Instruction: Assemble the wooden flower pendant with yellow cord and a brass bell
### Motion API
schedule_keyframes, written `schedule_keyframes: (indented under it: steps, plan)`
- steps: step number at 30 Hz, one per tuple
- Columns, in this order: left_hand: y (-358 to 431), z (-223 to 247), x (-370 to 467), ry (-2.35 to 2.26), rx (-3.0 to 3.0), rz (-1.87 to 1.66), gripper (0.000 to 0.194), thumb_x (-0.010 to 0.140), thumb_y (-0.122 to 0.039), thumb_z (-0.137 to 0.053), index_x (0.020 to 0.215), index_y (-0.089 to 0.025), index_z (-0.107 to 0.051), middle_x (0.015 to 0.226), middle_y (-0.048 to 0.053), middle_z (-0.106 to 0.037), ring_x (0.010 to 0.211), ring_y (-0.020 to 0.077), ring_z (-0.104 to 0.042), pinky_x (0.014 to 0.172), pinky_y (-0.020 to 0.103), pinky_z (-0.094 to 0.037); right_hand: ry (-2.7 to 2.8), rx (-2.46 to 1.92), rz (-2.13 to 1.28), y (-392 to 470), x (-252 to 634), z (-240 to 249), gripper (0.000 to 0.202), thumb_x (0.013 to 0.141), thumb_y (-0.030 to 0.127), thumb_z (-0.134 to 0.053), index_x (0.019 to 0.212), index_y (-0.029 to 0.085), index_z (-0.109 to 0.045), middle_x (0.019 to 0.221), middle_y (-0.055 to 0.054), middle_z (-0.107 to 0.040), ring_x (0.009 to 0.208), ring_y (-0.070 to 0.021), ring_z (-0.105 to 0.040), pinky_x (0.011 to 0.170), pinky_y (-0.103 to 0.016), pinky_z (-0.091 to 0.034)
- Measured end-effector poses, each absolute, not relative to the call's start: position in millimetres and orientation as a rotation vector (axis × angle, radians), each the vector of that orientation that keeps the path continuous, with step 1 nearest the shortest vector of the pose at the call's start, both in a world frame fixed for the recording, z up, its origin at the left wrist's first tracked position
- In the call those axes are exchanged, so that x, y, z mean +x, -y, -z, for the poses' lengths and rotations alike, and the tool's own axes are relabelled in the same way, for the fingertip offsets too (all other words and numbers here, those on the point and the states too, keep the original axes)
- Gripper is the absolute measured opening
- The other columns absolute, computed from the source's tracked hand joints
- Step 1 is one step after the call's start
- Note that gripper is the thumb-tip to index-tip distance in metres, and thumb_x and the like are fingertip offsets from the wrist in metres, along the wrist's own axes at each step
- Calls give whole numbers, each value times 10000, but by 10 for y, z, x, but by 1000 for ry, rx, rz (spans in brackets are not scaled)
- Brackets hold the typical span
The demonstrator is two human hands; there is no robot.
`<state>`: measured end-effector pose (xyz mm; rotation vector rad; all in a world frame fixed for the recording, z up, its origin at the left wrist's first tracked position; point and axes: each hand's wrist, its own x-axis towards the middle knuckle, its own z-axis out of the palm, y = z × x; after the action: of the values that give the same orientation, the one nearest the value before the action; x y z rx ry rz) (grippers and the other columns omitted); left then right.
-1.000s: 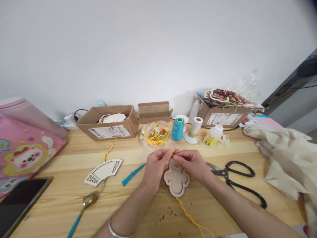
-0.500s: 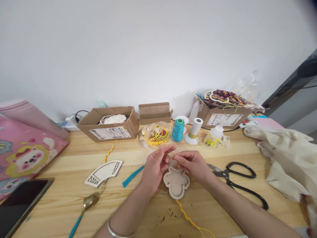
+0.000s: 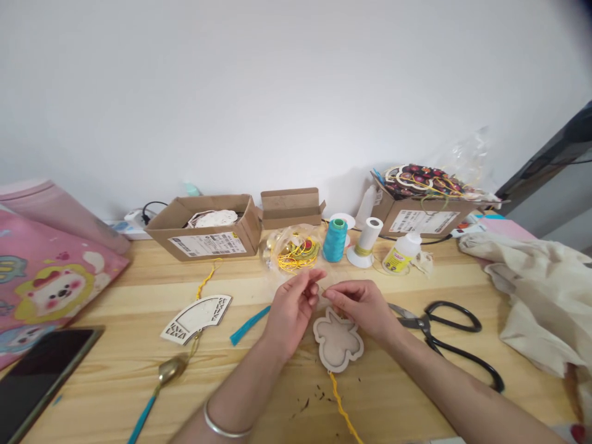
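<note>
Both hands pinching yellow thread above a wooden ornament.

Compared with half a second back, slid slightly right and nearer: the pale, lobed wooden ornament (image 3: 337, 340), flat on the worktop (image 3: 139, 290), yellow braided cord (image 3: 341, 407) trailing from its near end. Just beyond the ornament, left hand (image 3: 291, 308) and right hand (image 3: 363, 306), fingers nipped shut on a thin yellow thread (image 3: 322, 289) between them. Right of the ornament, black scissors (image 3: 444, 333); left of it, a teal tassel (image 3: 248, 325) and fan-shaped cutout (image 3: 197, 318). Behind the ornament, a teal spool (image 3: 335, 240).
</note>
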<state>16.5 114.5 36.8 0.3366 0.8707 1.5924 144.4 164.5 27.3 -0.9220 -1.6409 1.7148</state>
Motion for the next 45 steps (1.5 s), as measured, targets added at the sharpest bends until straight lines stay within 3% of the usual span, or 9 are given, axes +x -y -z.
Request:
schedule_keyframes:
  steps: [4, 8, 25, 30, 33, 37, 40, 42, 45]
  plan:
    - [-1152, -408, 98, -646, 116, -1543, 280, 828, -259, -439, 940, -88, -631, 1045, 133, -619, 870, 152, -596, 767, 257, -484, 1719, -933, -1587, -1633, 1433, -295, 287, 695, 395, -585, 720, 122, -668, 501, 26, -501, 431, -55, -336, 401, -194, -281]
    - [-1132, -443, 101, -500, 121, -1500, 351, 821, -233, -389, 1084, -64, -548, 1191, 166, -536, 1115, 222, -495, 929, 334, -407, 1951, -856, -1222, -1608, 1441, -309, 200, 735, 300, -550, 687, 145, -665, 586, -16, -566, 508, -89, -428, 468, -214, -345]
    - [-1132, -422, 246, -571, 273, -1495, 402, 852, -279, -376, 1198, -100, -472, 1246, 134, -506, 1194, 207, -416, 1018, 329, -298, 2122, -903, -869, -1509, 1404, -312, 155, 675, 163, -523, 529, 163, -574, 499, 3, -551, 456, -81, -436, 443, -199, -339]
    - [-1138, -417, 272, -655, 270, -1578, 566, 777, -25, -392, 1317, -171, -303, 1184, 125, -560, 1133, 172, -487, 979, 319, -358, 2049, -951, -960, -1533, 1403, -286, 154, 700, 201, -529, 567, 156, -590, 534, -11, -577, 487, -90, -455, 453, -202, -356]
    - [-1141, -401, 254, -683, 276, -1594, 622, 762, 25, -422, 1322, -204, -281, 1174, 114, -566, 1113, 163, -506, 945, 292, -405, 1908, -974, -1126, -1560, 1418, -290, 170, 716, 254, -536, 590, 150, -582, 540, -4, -560, 477, -82, -441, 435, -197, -355]
    - [-1150, -381, 186, -740, 256, -1604, 491, 766, 4, -489, 1220, -175, -423, 1089, 99, -612, 1038, 149, -563, 833, 211, -488, 1683, -981, -1305, -1589, 1430, -309, 207, 698, 331, -566, 593, 153, -559, 511, 19, -521, 442, -72, -414, 408, -194, -350]
    - [-1149, -374, 119, -893, 193, -1593, 250, 772, -52, -529, 1010, -120, -564, 908, 81, -663, 804, 100, -642, 610, 113, -516, 1610, -996, -1359, -1599, 1429, -315, 224, 672, 358, -592, 589, 153, -556, 484, 29, -496, 432, -72, -405, 398, -196, -340]
    - [-1137, -369, 88, -981, 207, -1580, 103, 763, -149, -580, 850, -99, -605, 704, 29, -642, 519, 29, -583, 415, 58, -432, 1603, -998, -1380, -1601, 1428, -313, 227, 662, 361, -601, 588, 150, -562, 484, 29, -493, 435, -72, -400, 400, -197, -334]
    - [-1108, -359, 77, -978, 337, -1578, 219, 709, -312, -641, 719, -96, -600, 477, -72, -441, 309, -29, -314, 279, 64, -231, 1610, -984, -1392, -1602, 1429, -308, 225, 662, 353, -602, 584, 146, -563, 489, 29, -478, 439, -65, -380, 400, -193, -318]
